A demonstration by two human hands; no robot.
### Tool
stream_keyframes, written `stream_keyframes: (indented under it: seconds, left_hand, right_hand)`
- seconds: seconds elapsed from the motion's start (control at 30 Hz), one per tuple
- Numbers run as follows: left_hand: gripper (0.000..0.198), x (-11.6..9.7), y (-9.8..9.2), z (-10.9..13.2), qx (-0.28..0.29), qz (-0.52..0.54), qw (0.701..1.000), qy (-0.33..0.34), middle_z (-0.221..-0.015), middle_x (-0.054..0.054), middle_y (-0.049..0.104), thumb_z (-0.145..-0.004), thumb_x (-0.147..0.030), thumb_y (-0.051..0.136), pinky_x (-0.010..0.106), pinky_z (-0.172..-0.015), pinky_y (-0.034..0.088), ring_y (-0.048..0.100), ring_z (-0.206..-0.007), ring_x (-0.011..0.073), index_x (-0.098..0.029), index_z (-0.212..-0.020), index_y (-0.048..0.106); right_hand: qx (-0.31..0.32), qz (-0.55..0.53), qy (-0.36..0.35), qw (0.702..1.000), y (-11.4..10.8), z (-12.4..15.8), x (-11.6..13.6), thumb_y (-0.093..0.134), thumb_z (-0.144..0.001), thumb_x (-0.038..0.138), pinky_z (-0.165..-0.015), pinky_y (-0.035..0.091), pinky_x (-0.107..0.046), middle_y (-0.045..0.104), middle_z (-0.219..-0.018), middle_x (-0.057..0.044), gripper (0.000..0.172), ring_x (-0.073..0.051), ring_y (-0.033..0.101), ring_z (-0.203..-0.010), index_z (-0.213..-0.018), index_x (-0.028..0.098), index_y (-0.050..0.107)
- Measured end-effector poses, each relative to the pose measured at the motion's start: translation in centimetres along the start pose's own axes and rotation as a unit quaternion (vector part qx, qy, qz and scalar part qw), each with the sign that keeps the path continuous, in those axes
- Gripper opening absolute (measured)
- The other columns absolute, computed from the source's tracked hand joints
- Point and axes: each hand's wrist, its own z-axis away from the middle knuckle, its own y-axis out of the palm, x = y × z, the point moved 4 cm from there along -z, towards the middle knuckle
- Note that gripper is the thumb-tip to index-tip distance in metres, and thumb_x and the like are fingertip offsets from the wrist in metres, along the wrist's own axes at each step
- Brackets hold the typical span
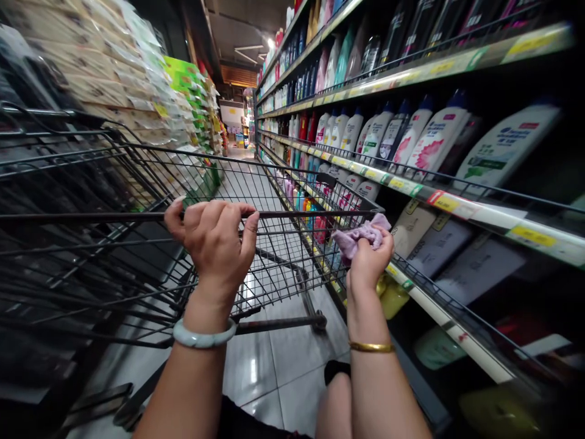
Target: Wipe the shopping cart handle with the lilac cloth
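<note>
My left hand [214,241] is closed round the top rear bar of a black wire shopping cart [114,183], fingers wrapped over it. A pale jade bangle sits on that wrist. My right hand [369,259] is closed on a crumpled lilac cloth [359,236], held at the cart's right rear corner, close to a shelf edge. A gold bangle is on the right wrist. The cart basket looks empty from here.
Shelves [457,204] of white and coloured bottles with yellow price tags run along the right. Stacked packaged goods [119,67] line the left. A narrow tiled aisle [274,366] leads ahead to the store's far end. My knee shows at the bottom.
</note>
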Motion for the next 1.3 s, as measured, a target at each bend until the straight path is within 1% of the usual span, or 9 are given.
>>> stream_keyframes:
  seconds: [0.27, 0.37, 0.53, 0.6, 0.83, 1.0, 1.07, 1.2, 1.3]
  left_hand:
    - [0.028, 0.7, -0.7, 0.2, 0.0, 0.002, 0.999, -0.032, -0.092, 0.003, 0.07, -0.098, -0.052, 0.051, 0.069, -0.121, 0.021, 0.061, -0.11, 0.0275, -0.03, -0.093, 0.068]
    - [0.031, 0.9, -0.6, 0.1, 0.007, 0.0, 1.0, -0.026, -0.093, 0.003, 0.07, -0.097, -0.054, 0.05, 0.069, -0.121, 0.022, 0.061, -0.108, 0.0269, -0.03, -0.094, 0.069]
    - [0.033, 0.9, -0.1, -0.2, 0.031, 0.013, 0.999, -0.02, -0.097, 0.003, 0.071, -0.098, -0.055, 0.049, 0.068, -0.124, 0.019, 0.059, -0.113, 0.0271, -0.029, -0.098, 0.069]
    - [0.032, 1.0, 0.1, -0.3, 0.037, 0.024, 0.999, -0.03, -0.098, 0.004, 0.07, -0.098, -0.054, 0.049, 0.068, -0.125, 0.017, 0.058, -0.114, 0.027, -0.029, -0.098, 0.069]
    - [0.037, 1.5, 1.0, -0.3, 0.074, 0.089, 0.99, -0.08, -0.106, 0.006, 0.064, -0.096, -0.058, 0.048, 0.067, -0.119, 0.031, 0.051, -0.128, 0.0317, -0.027, -0.102, 0.068]
    - [0.03, 1.0, 0.6, -0.4, 0.048, 0.073, 0.995, -0.051, -0.1, 0.003, 0.068, -0.095, -0.056, 0.053, 0.068, -0.127, 0.009, 0.055, -0.119, 0.0295, -0.031, -0.097, 0.068]
    - [0.028, 0.9, 0.5, -0.4, 0.038, 0.065, 0.996, -0.039, -0.099, 0.002, 0.069, -0.096, -0.055, 0.054, 0.065, -0.129, 0.008, 0.056, -0.116, 0.0286, -0.032, -0.097, 0.069]
    - [0.027, 1.0, 0.7, -0.3, 0.034, 0.056, 0.997, -0.038, -0.102, 0.004, 0.07, -0.096, -0.054, 0.055, 0.064, -0.128, 0.014, 0.056, -0.118, 0.0307, -0.032, -0.101, 0.071]
    - [0.031, 1.1, 0.8, -0.3, 0.049, 0.079, 0.995, -0.025, -0.107, 0.004, 0.071, -0.099, -0.052, 0.051, 0.059, -0.122, 0.03, 0.057, -0.119, 0.0299, -0.035, -0.113, 0.072]
  right_hand:
    - [0.107, 0.012, -0.162, 0.981, 1.3, 3.1, 6.0, 0.056, -0.075, 0.017, -0.111, 0.043, -0.042, 0.058, -0.113, -0.007, 0.023, -0.023, 0.057, -0.117, -0.093, 0.022, 0.068]
    - [0.031, 0.018, -0.111, 0.993, 0.3, 1.4, 3.0, 0.055, -0.073, 0.019, -0.11, 0.043, -0.042, 0.057, -0.112, -0.006, 0.023, -0.022, 0.057, -0.113, -0.094, 0.022, 0.064]
    - [-0.018, -0.009, 0.099, 0.995, -0.6, -0.7, -4.5, 0.05, -0.069, 0.022, -0.095, 0.051, -0.036, 0.057, -0.1, -0.002, 0.031, -0.018, 0.057, -0.093, -0.1, 0.022, 0.054]
    - [-0.004, -0.004, 0.1, 0.995, -0.3, 0.1, -4.2, 0.051, -0.07, 0.023, -0.095, 0.051, -0.036, 0.058, -0.101, -0.002, 0.031, -0.018, 0.058, -0.095, -0.101, 0.022, 0.054]
    - [0.154, 0.02, -0.119, 0.981, 2.0, 5.1, 2.8, 0.054, -0.071, 0.019, -0.112, 0.042, -0.04, 0.056, -0.118, -0.008, 0.026, -0.022, 0.056, -0.119, -0.094, 0.022, 0.066]
    - [-0.001, 0.03, 0.026, 0.999, -0.1, 0.5, -2.9, 0.052, -0.068, 0.019, -0.108, 0.045, -0.043, 0.055, -0.111, -0.007, 0.03, -0.022, 0.057, -0.107, -0.097, 0.02, 0.06]
    - [-0.013, 0.044, 0.074, 0.996, -0.3, -0.1, -4.2, 0.052, -0.069, 0.019, -0.107, 0.046, -0.044, 0.056, -0.109, -0.006, 0.032, -0.022, 0.057, -0.104, -0.1, 0.021, 0.059]
    - [0.091, 0.069, -0.041, 0.993, 1.3, 4.4, -0.6, 0.055, -0.071, 0.016, -0.108, 0.046, -0.043, 0.054, -0.116, -0.008, 0.027, -0.022, 0.056, -0.108, -0.097, 0.022, 0.062]
    - [0.215, 0.067, -0.172, 0.959, 2.8, 8.4, 2.6, 0.056, -0.074, 0.012, -0.105, 0.047, -0.041, 0.055, -0.118, -0.009, 0.025, -0.024, 0.055, -0.113, -0.095, 0.022, 0.067]
